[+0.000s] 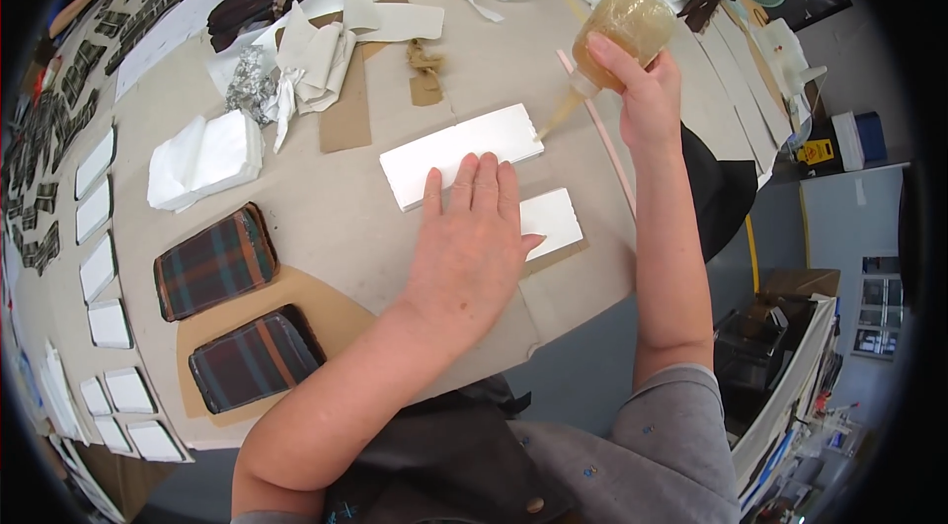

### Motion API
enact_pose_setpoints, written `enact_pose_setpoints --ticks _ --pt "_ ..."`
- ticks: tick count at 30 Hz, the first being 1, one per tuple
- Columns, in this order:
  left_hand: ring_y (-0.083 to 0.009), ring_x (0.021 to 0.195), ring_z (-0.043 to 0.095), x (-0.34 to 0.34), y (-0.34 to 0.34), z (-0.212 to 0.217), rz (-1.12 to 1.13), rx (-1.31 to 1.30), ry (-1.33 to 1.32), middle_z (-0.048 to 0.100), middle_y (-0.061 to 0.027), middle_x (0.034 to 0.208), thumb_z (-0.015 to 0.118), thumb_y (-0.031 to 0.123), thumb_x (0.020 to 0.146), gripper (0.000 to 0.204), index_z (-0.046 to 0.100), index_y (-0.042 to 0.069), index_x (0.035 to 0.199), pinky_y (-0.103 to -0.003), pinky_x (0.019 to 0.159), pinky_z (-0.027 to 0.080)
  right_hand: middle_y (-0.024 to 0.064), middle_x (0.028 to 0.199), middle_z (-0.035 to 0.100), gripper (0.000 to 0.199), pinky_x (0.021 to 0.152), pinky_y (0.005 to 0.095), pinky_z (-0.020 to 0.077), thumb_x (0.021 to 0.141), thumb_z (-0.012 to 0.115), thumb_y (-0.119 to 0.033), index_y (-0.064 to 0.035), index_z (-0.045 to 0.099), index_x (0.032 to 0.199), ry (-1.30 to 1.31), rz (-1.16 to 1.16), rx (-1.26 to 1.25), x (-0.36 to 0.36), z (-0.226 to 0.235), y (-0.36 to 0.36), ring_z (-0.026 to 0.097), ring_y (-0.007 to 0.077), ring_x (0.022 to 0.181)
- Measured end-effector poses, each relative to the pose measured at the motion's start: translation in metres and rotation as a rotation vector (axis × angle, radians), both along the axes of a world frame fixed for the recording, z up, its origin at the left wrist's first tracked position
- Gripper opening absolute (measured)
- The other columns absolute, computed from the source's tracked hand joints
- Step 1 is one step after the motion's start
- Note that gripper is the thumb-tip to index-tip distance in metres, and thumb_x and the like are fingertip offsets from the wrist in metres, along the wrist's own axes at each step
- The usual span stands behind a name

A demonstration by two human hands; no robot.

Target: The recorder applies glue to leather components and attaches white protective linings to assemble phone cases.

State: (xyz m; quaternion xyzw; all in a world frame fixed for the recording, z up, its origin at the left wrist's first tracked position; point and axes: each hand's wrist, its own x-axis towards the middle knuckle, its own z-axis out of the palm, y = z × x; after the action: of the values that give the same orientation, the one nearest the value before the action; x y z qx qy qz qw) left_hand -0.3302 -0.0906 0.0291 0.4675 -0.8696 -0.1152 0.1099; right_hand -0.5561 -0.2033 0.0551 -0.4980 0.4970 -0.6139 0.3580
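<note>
Left of printed sign [816, 151], left hand [464, 247] flattens over strip [442, 148], right hand [648, 97] clasps bottle [637, 15]

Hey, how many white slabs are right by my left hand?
2: the longer slab, partly under your left hand, and the shorter slab, to its right. More could be hidden.

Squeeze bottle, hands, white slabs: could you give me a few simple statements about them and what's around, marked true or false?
1. The right hand holds a squeeze bottle. True.
2. The bottle stands upright on the table. False: it is held tipped, its nozzle pointing down toward the right end of the long white slab.
3. The left hand lies over part of that slab. True.
4. Two plaid fabric pieces lie right of both hands. False: they lie to the left.
</note>
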Motion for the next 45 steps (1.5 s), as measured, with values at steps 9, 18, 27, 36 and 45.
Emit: enact_pose_setpoints --ticks 9,18,27,36,45 --pt "-0.0329 0.142 0.042 0.000 -0.001 0.000 -0.013 -0.034 0.032 0.048 -0.0206 0.149 0.060 0.040 0.099 0.068 0.042 -0.006 0.145 -0.048 0.119 0.032 0.0079 0.108 0.068 0.048 0.088 0.0319 0.0524 0.080 0.085 -0.017 0.0004 0.061 0.118 -0.004 0.002 -0.006 -0.007 -0.001 0.009 0.067 0.0171 0.097" --pt "-0.0333 0.127 0.055 0.047 -0.011 0.027 0.061 0.004 0.403 0.058 -0.0194 0.135 0.064 0.025 0.097 0.047 0.054 0.002 0.137 -0.046 0.111 0.041 0.0096 0.118 0.066 0.047 0.093 0.0379 0.0548 0.092 0.073 -0.023 0.0023 0.056 0.128 -0.530 0.034 0.049 0.013 0.026 0.032 0.066 0.0216 0.106" --pt "-0.0222 0.084 0.059 0.122 0.005 0.046 0.440 -0.237 0.586 0.066 -0.0032 0.084 0.068 0.009 0.092 0.003 0.071 0.007 0.093 -0.035 0.089 0.040 0.0082 0.105 0.070 0.051 0.083 0.0306 0.0572 0.079 0.089 -0.012 0.0002 0.058 0.117 0.004 0.319 -0.106 0.107 0.017 0.052 0.070 0.0162 0.093" --pt "-0.0218 0.089 0.058 0.124 0.005 0.041 0.349 -0.262 0.517 0.067 -0.0024 0.092 0.066 0.008 0.093 0.007 0.070 0.008 0.099 -0.036 0.095 0.036 0.0076 0.107 0.069 0.058 0.085 0.0300 0.0564 0.078 0.089 -0.011 0.0002 0.054 0.122 0.120 0.294 -0.091 0.108 0.014 0.052 0.069 0.0159 0.096" --pt "-0.0274 0.102 0.059 0.100 -0.005 0.040 0.249 -0.268 0.483 0.067 -0.0056 0.100 0.063 0.000 0.089 0.028 0.065 0.009 0.116 -0.042 0.103 0.036 0.0080 0.108 0.068 0.059 0.087 0.0302 0.0551 0.079 0.089 -0.011 0.0007 0.054 0.125 0.098 0.161 -0.111 0.065 0.014 0.050 0.068 0.0163 0.097"
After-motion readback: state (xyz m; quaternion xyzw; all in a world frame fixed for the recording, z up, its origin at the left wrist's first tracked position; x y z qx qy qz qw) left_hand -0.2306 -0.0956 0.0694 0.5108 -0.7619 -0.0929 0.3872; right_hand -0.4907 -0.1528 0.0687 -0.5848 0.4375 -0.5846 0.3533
